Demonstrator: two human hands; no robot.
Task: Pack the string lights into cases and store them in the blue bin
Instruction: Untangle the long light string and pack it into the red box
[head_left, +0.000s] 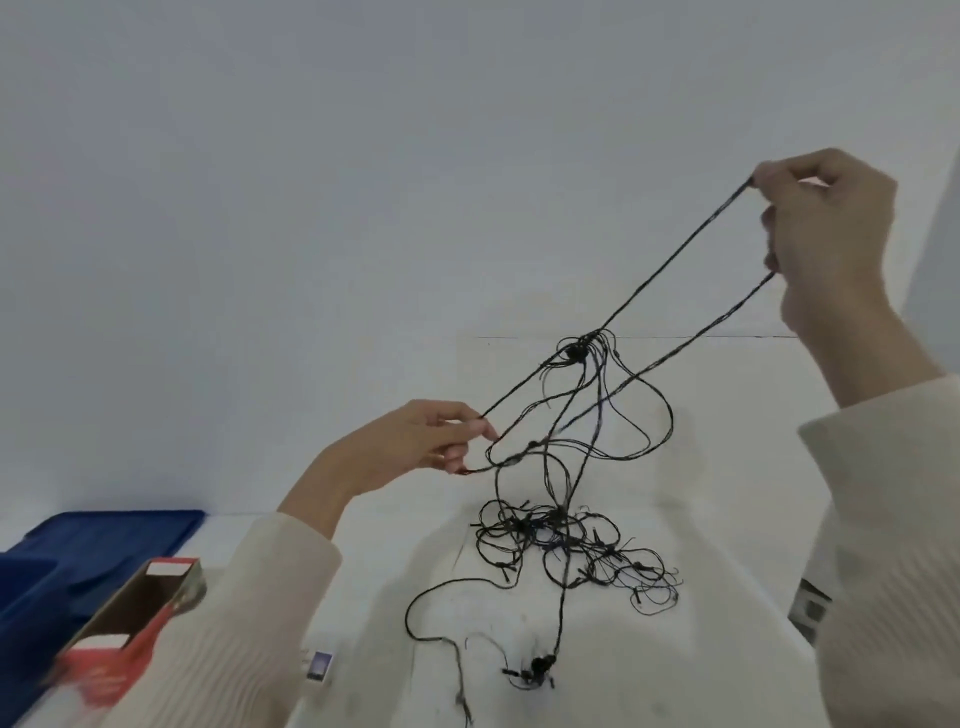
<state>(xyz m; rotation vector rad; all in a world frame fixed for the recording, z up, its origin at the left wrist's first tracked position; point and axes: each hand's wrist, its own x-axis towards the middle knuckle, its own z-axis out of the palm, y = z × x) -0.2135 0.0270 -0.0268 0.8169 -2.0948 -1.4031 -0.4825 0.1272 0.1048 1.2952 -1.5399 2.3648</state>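
A tangled black string of lights (566, 545) lies partly heaped on the white table, with strands lifted above it. My right hand (826, 223) is raised high at the upper right, pinching a long loop of the wire taut. Lower, near the centre, my left hand (421, 439) grips other strands of the same string. A knot of wires (576, 351) hangs between the two hands. An open red cardboard case (130, 618) lies at the lower left, empty inside. Behind it sits the blue bin (93, 545), partly cut off by the frame.
The white table (701, 649) spreads under the heap and meets a pale wall behind. A small printed card or tag (318, 666) lies by my left sleeve. A dark-patterned object (808, 605) peeks out beside my right sleeve.
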